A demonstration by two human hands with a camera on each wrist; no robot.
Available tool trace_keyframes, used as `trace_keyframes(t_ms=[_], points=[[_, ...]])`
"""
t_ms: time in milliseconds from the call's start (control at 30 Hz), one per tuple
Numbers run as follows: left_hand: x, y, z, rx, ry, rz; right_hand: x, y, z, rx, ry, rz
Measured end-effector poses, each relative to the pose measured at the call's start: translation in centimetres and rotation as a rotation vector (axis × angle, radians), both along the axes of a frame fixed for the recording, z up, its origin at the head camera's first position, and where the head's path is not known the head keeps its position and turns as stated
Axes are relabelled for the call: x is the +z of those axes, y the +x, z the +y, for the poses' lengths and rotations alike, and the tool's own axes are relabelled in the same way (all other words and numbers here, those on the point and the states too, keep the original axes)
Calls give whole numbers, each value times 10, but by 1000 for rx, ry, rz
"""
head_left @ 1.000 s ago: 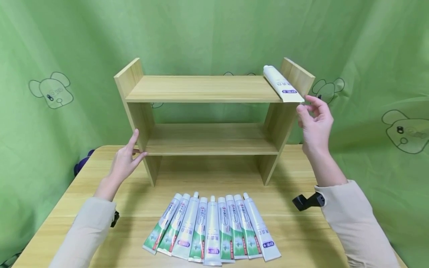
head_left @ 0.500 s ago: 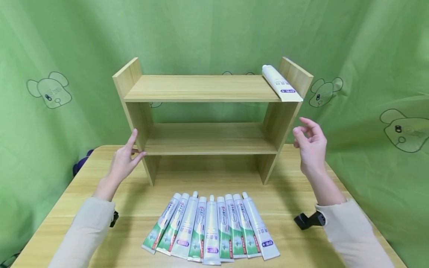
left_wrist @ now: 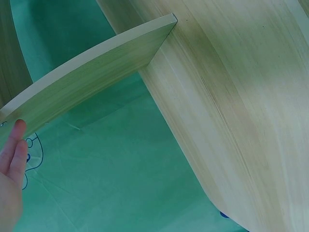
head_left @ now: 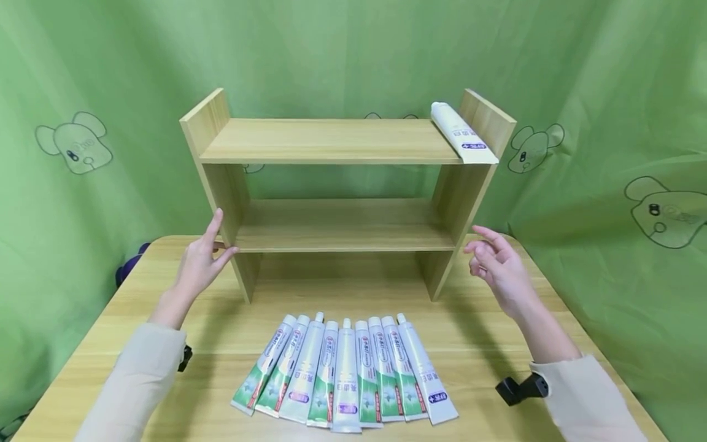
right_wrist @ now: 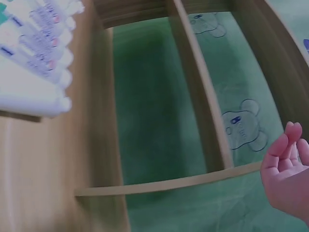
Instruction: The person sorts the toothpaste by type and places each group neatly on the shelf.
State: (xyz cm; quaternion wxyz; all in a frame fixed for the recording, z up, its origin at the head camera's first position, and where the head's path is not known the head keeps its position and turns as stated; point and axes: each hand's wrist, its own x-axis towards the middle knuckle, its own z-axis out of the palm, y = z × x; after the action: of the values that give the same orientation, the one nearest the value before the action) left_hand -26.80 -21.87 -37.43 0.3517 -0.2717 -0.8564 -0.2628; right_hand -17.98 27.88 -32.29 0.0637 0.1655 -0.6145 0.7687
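Note:
A two-tier wooden rack [head_left: 331, 142] stands on the table. My left hand [head_left: 197, 265] rests against its left side panel [head_left: 218, 184], index finger extended and thumb at the front edge near the middle shelf. In the left wrist view, the fingers [left_wrist: 17, 157] look straight. One white toothpaste tube [head_left: 459, 132] lies on the top shelf by the right end, cap to the back. Off the rack's right side, my right hand [head_left: 499, 270] hangs with loosely bent fingers and nothing in it. Several toothpaste tubes [head_left: 345, 374], some white, some green and white, are fanned out in front.
The middle shelf [head_left: 345, 224] bears nothing. Green curtains with mouse drawings [head_left: 353, 55] enclose the wooden table [head_left: 127, 344] at the back and sides. A purple object [head_left: 130, 265] shows behind the table's left edge. A black wrist mount [head_left: 521, 390] juts from the right sleeve.
My right hand has moved down from the tube on the top shelf to beside the rack's middle level, its fingers loosening. The left hand has stayed at the side panel.

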Motion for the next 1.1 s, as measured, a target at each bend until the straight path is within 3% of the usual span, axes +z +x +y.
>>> trace_keyframes(t_ms=[367,767,1100], points=[[1,3,-1,15,3,-16,-35,9,7,44,275,-89],[-1,5,0,13,6,-29,-54,19,15,22,544,-168],[1,1,0,-5,12,-8,-70,27,10,97,630,-330]])
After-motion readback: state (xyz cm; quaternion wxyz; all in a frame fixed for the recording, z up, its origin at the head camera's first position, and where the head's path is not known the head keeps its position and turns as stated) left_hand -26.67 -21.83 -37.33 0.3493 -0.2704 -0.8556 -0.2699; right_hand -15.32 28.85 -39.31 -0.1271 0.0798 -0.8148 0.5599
